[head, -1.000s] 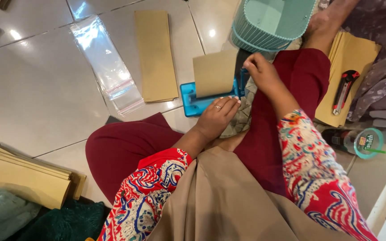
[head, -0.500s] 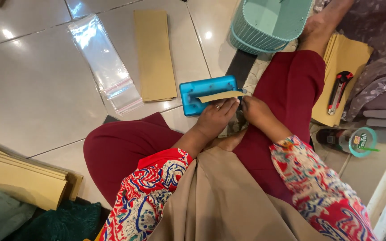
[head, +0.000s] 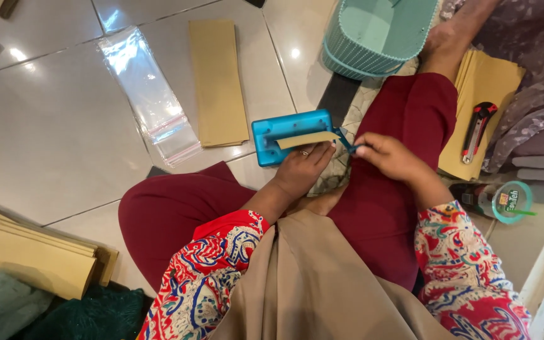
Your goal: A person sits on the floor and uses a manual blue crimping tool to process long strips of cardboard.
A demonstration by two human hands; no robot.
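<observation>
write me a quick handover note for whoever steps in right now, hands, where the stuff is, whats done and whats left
Left hand: presses a tan paper strip into the blue plastic hole punch on the tiled floor by the knee.
Right hand: fingers pinch the thin teal cord at the punch's right end.
Nearby: flat tan paper sheets and a clear plastic sleeve lie beyond the punch; teal plastic basket further out; red utility knife on another tan stack to the right; more tan sheets at the left.
Done: strip seated in the punch.
Left: cannot tell whether it is punched; the stacks look untouched.
</observation>
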